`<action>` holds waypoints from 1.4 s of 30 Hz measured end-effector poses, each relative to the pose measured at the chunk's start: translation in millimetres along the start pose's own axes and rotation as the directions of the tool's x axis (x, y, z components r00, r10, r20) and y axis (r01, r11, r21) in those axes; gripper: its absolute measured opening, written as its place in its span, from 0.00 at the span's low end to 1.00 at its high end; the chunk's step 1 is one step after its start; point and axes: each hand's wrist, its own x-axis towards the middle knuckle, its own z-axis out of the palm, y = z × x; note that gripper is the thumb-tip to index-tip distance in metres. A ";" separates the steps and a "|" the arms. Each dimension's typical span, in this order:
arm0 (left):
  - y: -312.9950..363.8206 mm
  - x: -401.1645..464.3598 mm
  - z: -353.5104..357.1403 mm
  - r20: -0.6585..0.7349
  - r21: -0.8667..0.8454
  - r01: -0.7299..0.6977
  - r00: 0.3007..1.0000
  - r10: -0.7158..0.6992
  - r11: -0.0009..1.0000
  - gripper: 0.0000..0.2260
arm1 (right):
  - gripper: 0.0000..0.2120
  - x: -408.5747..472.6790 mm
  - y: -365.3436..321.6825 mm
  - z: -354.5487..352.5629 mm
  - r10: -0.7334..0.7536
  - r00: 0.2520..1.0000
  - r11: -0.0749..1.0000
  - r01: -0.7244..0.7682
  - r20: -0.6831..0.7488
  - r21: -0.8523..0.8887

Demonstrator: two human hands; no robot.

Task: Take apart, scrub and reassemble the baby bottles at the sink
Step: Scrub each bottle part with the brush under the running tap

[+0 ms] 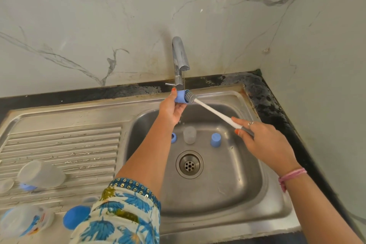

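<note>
The left hand (172, 108) is gripping a blue bottle cap (180, 97) under the tap (179, 59), probably for rinsing, while the right hand (263, 141) is holding the brush (213, 111), working its bristles inside.

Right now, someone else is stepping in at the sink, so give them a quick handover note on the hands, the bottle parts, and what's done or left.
Left hand: grip on a blue bottle ring, held up under the tap.
Right hand: grip on the bottle brush, its bristle head at the ring's opening.
In the sink basin: a second blue ring, a clear cup, a blue cap.
On the drainboard: a clear bottle body and other blurred parts.
Done: bottles taken apart.
Left: finish scrubbing, then reassemble.
</note>
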 end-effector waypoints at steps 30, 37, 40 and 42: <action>-12.8 2.7 14.5 0.105 -0.033 0.084 0.991 -0.080 0.996 0.07 | 0.18 -1.0 1.6 2.8 -0.007 0.999 1.000 0.006 0.040 0.028; -13.6 11.4 13.1 -0.001 0.113 0.061 0.998 -0.061 0.992 0.16 | 0.17 -6.3 -10.5 11.1 -0.054 0.998 0.976 0.048 0.023 0.212; -15.9 11.8 9.7 0.013 0.126 0.096 0.995 -0.099 0.987 0.16 | 0.18 -9.1 -11.1 18.5 -0.022 0.998 0.993 0.016 0.050 0.121; -17.0 10.9 7.2 0.036 0.073 0.101 0.994 -0.104 0.992 0.12 | 0.19 -9.8 -14.5 21.3 -0.018 0.995 0.997 0.010 0.100 0.080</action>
